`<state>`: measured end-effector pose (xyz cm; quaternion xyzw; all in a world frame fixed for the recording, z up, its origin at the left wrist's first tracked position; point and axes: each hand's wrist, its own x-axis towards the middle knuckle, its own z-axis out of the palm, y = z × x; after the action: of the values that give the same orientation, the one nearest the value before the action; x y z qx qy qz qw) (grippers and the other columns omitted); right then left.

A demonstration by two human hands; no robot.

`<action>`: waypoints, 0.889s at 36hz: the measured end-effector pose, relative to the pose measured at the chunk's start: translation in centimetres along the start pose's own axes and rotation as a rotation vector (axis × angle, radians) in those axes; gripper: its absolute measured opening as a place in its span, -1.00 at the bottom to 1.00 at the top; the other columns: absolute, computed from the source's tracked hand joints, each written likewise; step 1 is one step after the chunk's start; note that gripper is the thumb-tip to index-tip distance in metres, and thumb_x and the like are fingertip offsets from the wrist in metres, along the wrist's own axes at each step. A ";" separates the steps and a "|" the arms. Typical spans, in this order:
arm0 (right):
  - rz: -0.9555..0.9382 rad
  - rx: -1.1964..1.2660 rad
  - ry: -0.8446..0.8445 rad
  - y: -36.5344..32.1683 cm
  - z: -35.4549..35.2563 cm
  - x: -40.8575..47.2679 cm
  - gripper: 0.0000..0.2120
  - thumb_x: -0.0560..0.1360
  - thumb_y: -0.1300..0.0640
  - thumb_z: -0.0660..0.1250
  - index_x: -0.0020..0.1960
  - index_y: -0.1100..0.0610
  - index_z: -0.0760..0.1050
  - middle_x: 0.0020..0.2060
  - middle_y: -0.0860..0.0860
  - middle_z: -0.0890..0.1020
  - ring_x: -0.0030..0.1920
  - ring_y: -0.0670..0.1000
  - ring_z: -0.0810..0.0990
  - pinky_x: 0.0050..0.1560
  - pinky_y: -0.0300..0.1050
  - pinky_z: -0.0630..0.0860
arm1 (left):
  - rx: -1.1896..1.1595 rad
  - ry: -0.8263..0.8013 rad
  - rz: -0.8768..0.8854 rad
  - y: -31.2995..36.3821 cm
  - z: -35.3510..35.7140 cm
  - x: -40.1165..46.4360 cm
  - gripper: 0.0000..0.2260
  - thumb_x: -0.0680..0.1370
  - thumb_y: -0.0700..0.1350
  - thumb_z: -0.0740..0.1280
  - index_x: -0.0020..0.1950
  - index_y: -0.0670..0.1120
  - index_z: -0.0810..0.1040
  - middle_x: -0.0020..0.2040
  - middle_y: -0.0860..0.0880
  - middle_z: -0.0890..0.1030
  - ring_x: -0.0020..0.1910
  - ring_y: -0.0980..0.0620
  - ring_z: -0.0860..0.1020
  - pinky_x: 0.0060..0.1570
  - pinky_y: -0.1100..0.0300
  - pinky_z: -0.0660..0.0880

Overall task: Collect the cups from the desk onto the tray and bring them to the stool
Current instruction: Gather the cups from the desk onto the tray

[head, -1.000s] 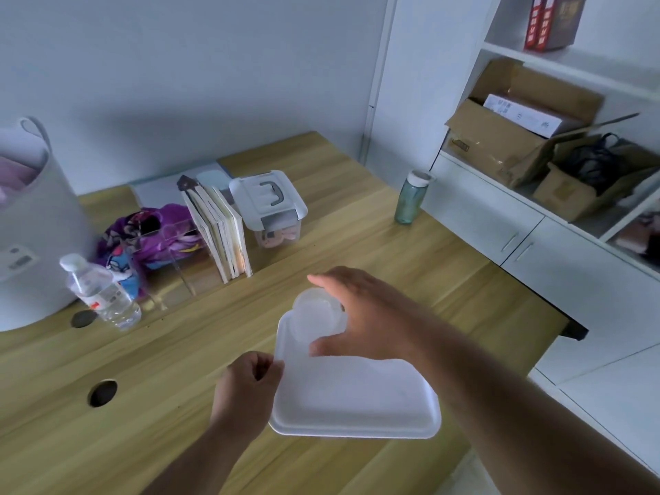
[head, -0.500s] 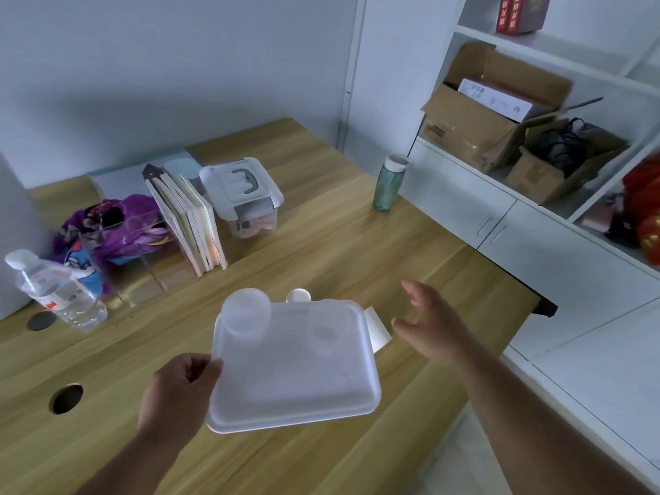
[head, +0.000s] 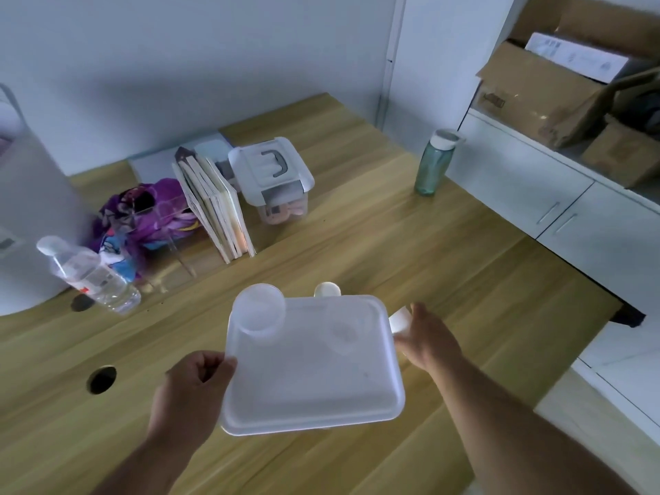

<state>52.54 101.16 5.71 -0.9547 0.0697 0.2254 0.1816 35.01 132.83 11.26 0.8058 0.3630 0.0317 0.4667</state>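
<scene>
My left hand [head: 194,389] grips the left edge of a translucent white tray [head: 321,380] and holds it above the wooden desk [head: 410,251]. One clear plastic cup [head: 259,310] stands in the tray's far left corner. A second white cup [head: 326,290] sits on the desk just behind the tray's far rim, partly hidden. My right hand [head: 428,339] is at the tray's right side, its fingers closed around a third white cup [head: 399,319] lying on its side. The stool is out of view.
A water bottle [head: 89,275] lies at the left by a big white basket [head: 28,223]. Books [head: 214,209], a purple bag [head: 143,212] and a lidded box [head: 273,180] stand behind. A green bottle [head: 434,162] is near the white cabinet [head: 557,212]. A cable hole [head: 102,379] sits front left.
The tray was lifted off the desk with one cup on it. My right hand let go of that cup, swung right and closed on the cup beside the tray.
</scene>
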 end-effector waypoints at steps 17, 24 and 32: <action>-0.413 1.059 0.201 -5.4 -15.0 -13.3 -0.38 0.31 0.10 0.61 0.32 0.06 0.48 0.09 -0.04 0.73 0.04 -0.13 0.74 -0.09 -0.25 0.65 | -0.039 -0.006 0.000 1.8 -0.4 -1.3 -0.90 0.56 -0.08 0.48 -0.16 0.03 0.72 -0.31 0.04 0.75 -0.24 -0.08 0.71 -0.18 -0.03 0.65; -0.542 0.953 0.048 -6.5 -11.8 -16.4 -0.32 0.25 0.07 0.66 0.31 -0.09 0.48 0.21 -0.11 0.70 0.23 -0.04 0.70 0.25 0.05 0.64 | -0.056 -0.004 0.032 2.8 -0.7 -2.6 -0.88 0.56 -0.08 0.48 -0.18 0.04 0.71 -0.30 0.03 0.75 -0.26 -0.07 0.69 -0.28 0.06 0.58; -0.541 0.767 0.115 -6.3 -9.1 -15.3 -0.34 0.35 0.11 0.68 0.28 -0.25 0.43 0.20 -0.22 0.66 0.24 -0.22 0.63 0.25 -0.17 0.57 | -0.050 -0.012 0.046 2.9 -1.5 -3.3 -0.89 0.56 -0.06 0.47 -0.16 0.03 0.71 -0.27 0.02 0.75 -0.24 -0.08 0.70 -0.26 0.05 0.57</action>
<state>43.98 104.31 22.22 -0.8135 -0.0936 0.0748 0.5691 33.57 130.97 15.25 0.8022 0.3406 0.0470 0.4881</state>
